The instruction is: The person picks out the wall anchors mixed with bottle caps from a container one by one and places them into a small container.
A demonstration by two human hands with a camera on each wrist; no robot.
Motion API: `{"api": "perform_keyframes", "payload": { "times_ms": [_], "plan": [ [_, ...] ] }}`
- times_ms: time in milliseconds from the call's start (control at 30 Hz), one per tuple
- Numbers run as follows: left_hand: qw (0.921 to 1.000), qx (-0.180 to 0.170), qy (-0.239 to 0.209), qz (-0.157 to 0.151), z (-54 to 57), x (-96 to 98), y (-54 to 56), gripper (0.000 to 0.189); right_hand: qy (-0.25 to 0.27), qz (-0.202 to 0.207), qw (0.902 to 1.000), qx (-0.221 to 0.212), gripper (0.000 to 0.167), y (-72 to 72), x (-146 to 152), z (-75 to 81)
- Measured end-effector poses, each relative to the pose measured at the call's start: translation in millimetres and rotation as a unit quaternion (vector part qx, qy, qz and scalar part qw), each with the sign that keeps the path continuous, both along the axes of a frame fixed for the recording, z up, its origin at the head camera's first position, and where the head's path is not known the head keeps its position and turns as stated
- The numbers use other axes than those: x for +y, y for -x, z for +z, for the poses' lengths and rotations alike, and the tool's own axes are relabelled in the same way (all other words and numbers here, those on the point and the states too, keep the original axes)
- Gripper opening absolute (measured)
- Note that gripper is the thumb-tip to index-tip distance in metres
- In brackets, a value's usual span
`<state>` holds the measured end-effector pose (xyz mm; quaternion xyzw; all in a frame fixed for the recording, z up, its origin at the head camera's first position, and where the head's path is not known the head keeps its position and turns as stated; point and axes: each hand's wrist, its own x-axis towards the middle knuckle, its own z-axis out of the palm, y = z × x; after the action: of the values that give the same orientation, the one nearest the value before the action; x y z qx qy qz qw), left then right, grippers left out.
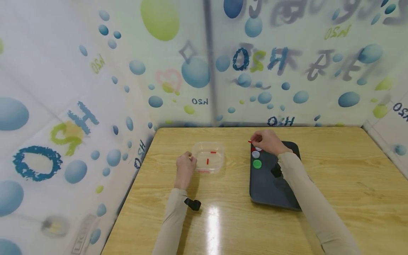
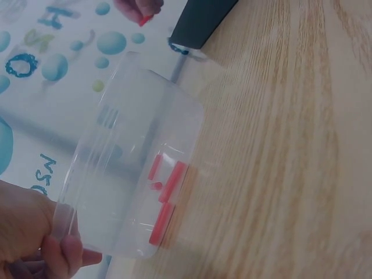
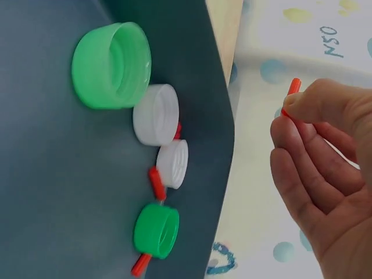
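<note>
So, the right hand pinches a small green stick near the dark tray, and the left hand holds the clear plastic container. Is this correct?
Not green: the right hand pinches a small red stick, as the right wrist view shows. The left hand does hold the clear plastic container.

The table [image 1: 229, 198] has a wood-grain top, smooth and glossy enough to throw back a bright streak of light. The container [image 2: 104, 192] is clear, shiny plastic. The bottle caps [image 3: 93, 70] look like smooth plastic with a slight sheen; the red sticks [image 2: 172, 183] look plastic too. The tray [image 1: 271, 189] is smooth and matt, the sleeves [image 1: 306, 184] matt cloth.
</note>
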<state>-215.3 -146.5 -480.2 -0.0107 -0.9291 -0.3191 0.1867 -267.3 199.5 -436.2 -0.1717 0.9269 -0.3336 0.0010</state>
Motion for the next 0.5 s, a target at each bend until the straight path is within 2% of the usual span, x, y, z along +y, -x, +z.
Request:
{"api": "perform_keyframes", "payload": {
  "times_ms": [233,500],
  "plan": [
    [1.0000,0.006,0.004,0.003,-1.2,1.7,1.4,0.016,0.000,0.017,0.9999,0.003,0.014,4.1,-13,-0.6],
    [0.9999,0.003,0.009,0.007,0.3,0.7,0.6,0.017,0.000,0.030,0.9996,-0.002,0.014,6.6,-33,6.3]
  ]
}}
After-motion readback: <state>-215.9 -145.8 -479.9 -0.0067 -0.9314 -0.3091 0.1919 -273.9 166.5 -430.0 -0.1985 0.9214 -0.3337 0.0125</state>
